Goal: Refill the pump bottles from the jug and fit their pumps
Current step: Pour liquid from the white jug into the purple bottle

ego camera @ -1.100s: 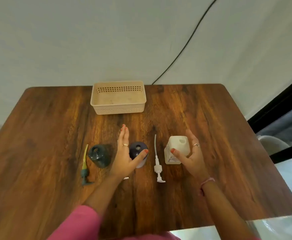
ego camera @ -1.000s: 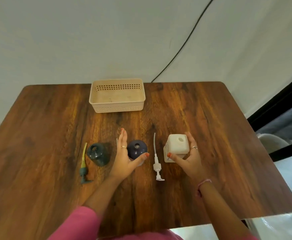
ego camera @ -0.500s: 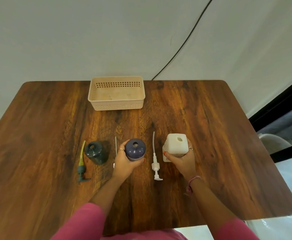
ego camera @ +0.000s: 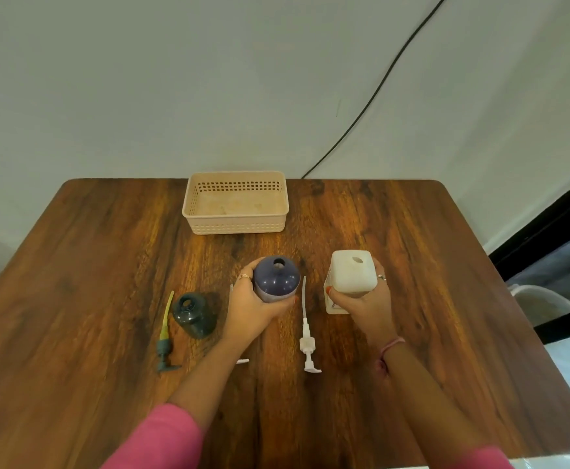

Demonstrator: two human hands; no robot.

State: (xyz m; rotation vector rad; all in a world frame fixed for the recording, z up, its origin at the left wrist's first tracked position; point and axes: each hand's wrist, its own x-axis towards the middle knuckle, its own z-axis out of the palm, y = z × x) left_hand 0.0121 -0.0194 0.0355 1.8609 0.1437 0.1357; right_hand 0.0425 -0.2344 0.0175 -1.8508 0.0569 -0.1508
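Wooden tabletop (ego camera: 395, 252), dark brown grain, rounded far corners. Plain pale wall (ego camera: 175, 79) behind it. A black cable (ego camera: 378, 89) runs diagonally down the wall to the tabletop's far edge. Dark-framed window (ego camera: 554, 231) at right.

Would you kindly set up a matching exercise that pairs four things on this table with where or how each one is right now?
Things:
1. purple bottle
2. white jug
3. green bottle
4. basket

States:
A. stands alone at the far edge of the table
B. held by the right hand
C. stands untouched, beside the green pump
D. held by the left hand

Pairs: 1-D, 2-B, 3-C, 4-A
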